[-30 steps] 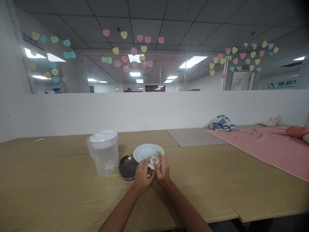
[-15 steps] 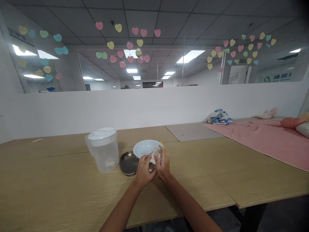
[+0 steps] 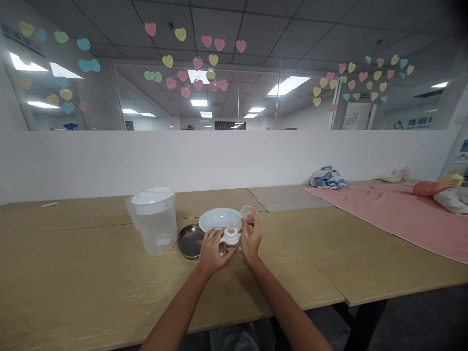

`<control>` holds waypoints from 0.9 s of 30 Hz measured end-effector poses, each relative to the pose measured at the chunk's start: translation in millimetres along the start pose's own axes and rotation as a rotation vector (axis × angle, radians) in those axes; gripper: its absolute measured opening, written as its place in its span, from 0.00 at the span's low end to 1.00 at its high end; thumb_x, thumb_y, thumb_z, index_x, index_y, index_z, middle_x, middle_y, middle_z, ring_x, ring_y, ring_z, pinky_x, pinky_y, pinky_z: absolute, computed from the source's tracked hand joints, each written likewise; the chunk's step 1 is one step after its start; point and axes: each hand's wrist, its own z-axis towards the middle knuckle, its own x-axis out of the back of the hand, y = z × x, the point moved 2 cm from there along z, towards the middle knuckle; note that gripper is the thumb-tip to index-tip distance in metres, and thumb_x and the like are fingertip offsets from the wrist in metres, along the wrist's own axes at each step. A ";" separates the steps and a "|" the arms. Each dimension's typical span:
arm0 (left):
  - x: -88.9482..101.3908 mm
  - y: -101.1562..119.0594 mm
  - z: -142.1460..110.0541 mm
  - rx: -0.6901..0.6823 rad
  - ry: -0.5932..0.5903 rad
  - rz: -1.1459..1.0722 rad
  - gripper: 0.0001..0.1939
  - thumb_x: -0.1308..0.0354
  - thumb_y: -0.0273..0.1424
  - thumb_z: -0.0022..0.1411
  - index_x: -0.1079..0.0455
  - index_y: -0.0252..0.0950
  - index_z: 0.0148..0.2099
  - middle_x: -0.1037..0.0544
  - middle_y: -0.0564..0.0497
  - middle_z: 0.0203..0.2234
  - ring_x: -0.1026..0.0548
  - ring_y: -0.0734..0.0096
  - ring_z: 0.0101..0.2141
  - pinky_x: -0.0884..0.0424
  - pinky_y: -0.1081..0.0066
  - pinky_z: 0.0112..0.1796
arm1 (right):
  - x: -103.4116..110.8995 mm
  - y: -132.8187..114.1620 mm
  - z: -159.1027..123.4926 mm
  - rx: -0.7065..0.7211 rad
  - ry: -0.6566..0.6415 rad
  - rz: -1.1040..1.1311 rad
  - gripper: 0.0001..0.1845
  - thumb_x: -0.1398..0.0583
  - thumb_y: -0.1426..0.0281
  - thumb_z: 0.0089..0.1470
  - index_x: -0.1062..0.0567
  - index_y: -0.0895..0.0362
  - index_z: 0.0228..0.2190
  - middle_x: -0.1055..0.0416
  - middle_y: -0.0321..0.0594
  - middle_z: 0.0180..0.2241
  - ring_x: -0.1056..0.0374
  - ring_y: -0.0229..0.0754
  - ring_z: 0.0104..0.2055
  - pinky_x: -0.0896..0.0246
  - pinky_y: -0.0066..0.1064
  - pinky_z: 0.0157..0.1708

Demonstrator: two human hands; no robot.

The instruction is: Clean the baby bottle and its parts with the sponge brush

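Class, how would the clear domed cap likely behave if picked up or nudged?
The cap is probably light: the right hand alone holds it. Its rounded shape suggests it might roll on its side. Its smooth-looking surface could be slippery.

Glass partition (image 3: pixel 256 68) and ceiling lights (image 3: pixel 288 86) suggest an office.

Feeding bottle (image 3: pixel 231 237): upright; white collar, white shoulder piece spreading to the sides; pale, translucent teat on top, exposed, tip pointing up. Lower body mostly hidden, its contents not readable. Position: on the near side of the white dish (image 3: pixel 219 219), toward the dish's right end, overlapping its near rim in view. Cap (image 3: pixel 248 213): clear, rounded, see-through; off the bottle and apart from the teat, held raised. Position: just beside the right rim of the white dish.
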 end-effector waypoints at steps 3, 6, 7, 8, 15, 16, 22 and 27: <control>6.9 -3.7 -0.9 0.005 0.018 0.016 0.25 0.41 0.43 0.50 0.37 0.33 0.47 0.27 0.43 0.37 0.31 0.56 0.40 0.36 0.56 0.45 | -3.3 5.4 4.0 -0.091 -0.085 0.038 0.27 0.45 0.62 0.52 0.36 0.58 0.53 0.27 0.45 0.38 0.31 0.42 0.37 0.36 0.35 0.40; 12.4 -7.8 -1.7 0.024 0.020 0.014 0.25 0.42 0.45 0.50 0.36 0.33 0.45 0.28 0.43 0.35 0.31 0.57 0.39 0.35 0.58 0.42 | -8.3 11.7 3.6 -0.145 -0.147 0.110 0.32 0.41 0.64 0.47 0.39 0.60 0.53 0.26 0.39 0.28 0.30 0.41 0.32 0.35 0.34 0.36; 13.6 -9.1 -1.9 0.028 0.018 0.010 0.25 0.42 0.45 0.50 0.36 0.33 0.45 0.28 0.43 0.35 0.31 0.57 0.39 0.35 0.58 0.42 | -10.1 13.6 2.9 -0.161 -0.165 0.133 0.33 0.39 0.64 0.45 0.38 0.60 0.53 0.26 0.38 0.27 0.30 0.41 0.31 0.35 0.34 0.36; 14.4 -10.4 -2.1 0.028 0.015 0.006 0.25 0.42 0.45 0.50 0.36 0.33 0.45 0.28 0.43 0.36 0.31 0.57 0.39 0.35 0.59 0.41 | -12.0 15.5 2.2 -0.179 -0.185 0.155 0.33 0.38 0.64 0.44 0.37 0.60 0.51 0.26 0.38 0.27 0.30 0.41 0.30 0.34 0.34 0.35; 13.5 -19.7 -3.5 0.020 0.011 -0.026 0.25 0.42 0.43 0.50 0.37 0.34 0.47 0.29 0.42 0.39 0.32 0.56 0.41 0.36 0.59 0.43 | -18.2 25.2 1.3 -0.227 -0.340 0.102 0.28 0.39 0.60 0.43 0.28 0.61 0.45 0.26 0.38 0.26 0.37 0.37 0.23 0.39 0.30 0.27; 13.0 -20.8 -3.9 0.018 0.012 -0.027 0.25 0.42 0.43 0.50 0.37 0.34 0.47 0.29 0.42 0.39 0.31 0.56 0.41 0.36 0.59 0.43 | -17.6 25.8 1.4 -0.215 -0.352 0.052 0.27 0.39 0.60 0.44 0.28 0.61 0.45 0.26 0.38 0.26 0.39 0.36 0.22 0.41 0.29 0.26; 10.3 -25.1 -5.8 0.008 0.040 0.003 0.26 0.45 0.39 0.50 0.38 0.32 0.50 0.28 0.41 0.40 0.31 0.55 0.42 0.34 0.58 0.43 | -14.4 25.7 -0.3 -0.138 -0.401 -0.169 0.24 0.43 0.65 0.47 0.27 0.57 0.46 0.27 0.36 0.27 0.40 0.36 0.23 0.45 0.28 0.28; 8.3 -25.6 -6.1 0.000 0.050 0.014 0.26 0.46 0.39 0.51 0.38 0.32 0.51 0.28 0.41 0.40 0.31 0.55 0.41 0.34 0.58 0.42 | -16.0 23.6 -0.7 -0.092 -0.457 -0.181 0.24 0.47 0.70 0.48 0.28 0.53 0.48 0.27 0.36 0.28 0.39 0.37 0.25 0.44 0.29 0.32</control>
